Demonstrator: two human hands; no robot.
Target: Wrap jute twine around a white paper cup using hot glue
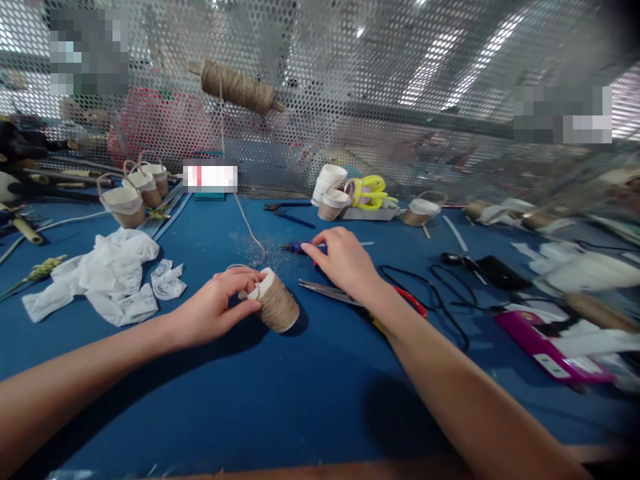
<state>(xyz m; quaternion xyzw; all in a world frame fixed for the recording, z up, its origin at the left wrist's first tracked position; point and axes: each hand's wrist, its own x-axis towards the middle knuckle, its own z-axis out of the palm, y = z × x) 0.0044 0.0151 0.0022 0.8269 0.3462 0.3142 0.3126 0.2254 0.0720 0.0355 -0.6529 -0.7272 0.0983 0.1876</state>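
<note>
My left hand [223,303] is closed on a small cup [280,305] wrapped in brown twine, tilted over the blue tabletop. White lining shows at the cup's rim, and a thin twine loop lies by my fingers. My right hand [345,260] pinches a small blue-handled cutter [295,247] lying on the table; its red part is mostly behind my fingers. Twine [243,210] hangs from a spool [237,88] and ends close to the cup. Scissors [325,290] with red and yellow handles lie partly under my right forearm.
White lace [110,280] lies on the left. Several finished-looking twine cups [125,208] stand behind it. Blue-handled pliers [290,213], yellow-handled scissors [367,190] and another cup [421,210] are at the back. A black cord [440,293] and a magenta device [545,343] lie right.
</note>
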